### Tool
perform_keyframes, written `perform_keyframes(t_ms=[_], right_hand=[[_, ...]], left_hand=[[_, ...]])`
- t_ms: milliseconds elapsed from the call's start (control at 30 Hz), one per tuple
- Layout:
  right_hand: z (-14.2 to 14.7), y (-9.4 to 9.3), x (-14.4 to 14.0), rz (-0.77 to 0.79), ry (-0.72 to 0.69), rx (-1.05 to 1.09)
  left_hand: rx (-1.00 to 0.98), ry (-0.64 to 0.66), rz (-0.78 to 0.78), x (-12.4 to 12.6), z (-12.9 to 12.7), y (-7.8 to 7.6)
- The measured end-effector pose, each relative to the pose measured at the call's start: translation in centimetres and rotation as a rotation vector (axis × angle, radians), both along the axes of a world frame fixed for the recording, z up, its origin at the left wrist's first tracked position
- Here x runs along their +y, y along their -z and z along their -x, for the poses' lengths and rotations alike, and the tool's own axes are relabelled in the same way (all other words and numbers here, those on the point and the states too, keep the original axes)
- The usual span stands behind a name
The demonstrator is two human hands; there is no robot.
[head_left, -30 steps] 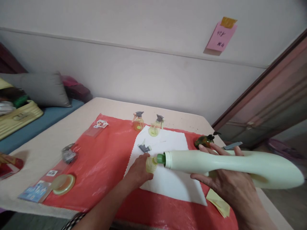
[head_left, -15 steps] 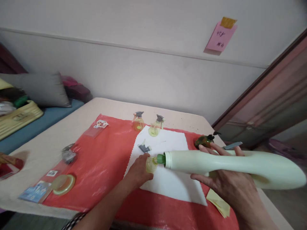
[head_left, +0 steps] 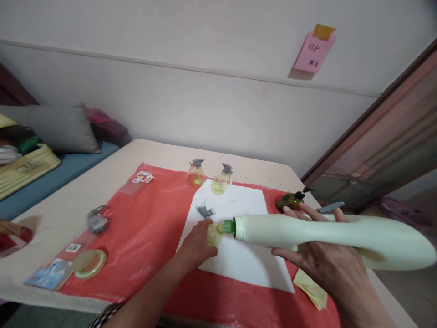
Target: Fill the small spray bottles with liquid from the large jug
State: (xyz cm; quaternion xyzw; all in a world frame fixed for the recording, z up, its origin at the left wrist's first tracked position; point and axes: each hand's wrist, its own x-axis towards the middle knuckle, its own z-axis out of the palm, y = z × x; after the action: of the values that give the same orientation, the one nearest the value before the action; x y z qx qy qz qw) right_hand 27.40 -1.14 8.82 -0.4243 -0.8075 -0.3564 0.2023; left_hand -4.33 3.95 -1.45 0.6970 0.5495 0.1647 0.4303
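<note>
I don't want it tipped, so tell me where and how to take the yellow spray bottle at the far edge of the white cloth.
Take the yellow spray bottle around its rounded body, below the grey spray head. Come from the near right: it looks upright, and the orange spray bottle stands close on its left, so that side is likely tighter.

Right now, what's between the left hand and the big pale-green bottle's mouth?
In the head view: the small yellowish bottle the left hand holds, then a green piece at the mouth of the pale-green bottle.
</note>
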Motion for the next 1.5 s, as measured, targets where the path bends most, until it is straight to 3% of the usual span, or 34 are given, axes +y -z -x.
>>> perform_keyframes(t_ms=[367, 1200, 1500], right_hand=[[-0.2, 0.0, 0.0, -0.003, -0.011, -0.02], [0.2, -0.2, -0.2, 0.003, 0.011, 0.0], [0.0, 0.0, -0.2, 0.016, 0.009, -0.004]], left_hand=[[0.0, -0.027, 0.008, -0.4, -0.1, -0.9], [0.005, -0.005, -0.001, -0.1, 0.1, -0.2], [0.01, -0.007, 0.018, -0.3, -0.1, -1.3]])
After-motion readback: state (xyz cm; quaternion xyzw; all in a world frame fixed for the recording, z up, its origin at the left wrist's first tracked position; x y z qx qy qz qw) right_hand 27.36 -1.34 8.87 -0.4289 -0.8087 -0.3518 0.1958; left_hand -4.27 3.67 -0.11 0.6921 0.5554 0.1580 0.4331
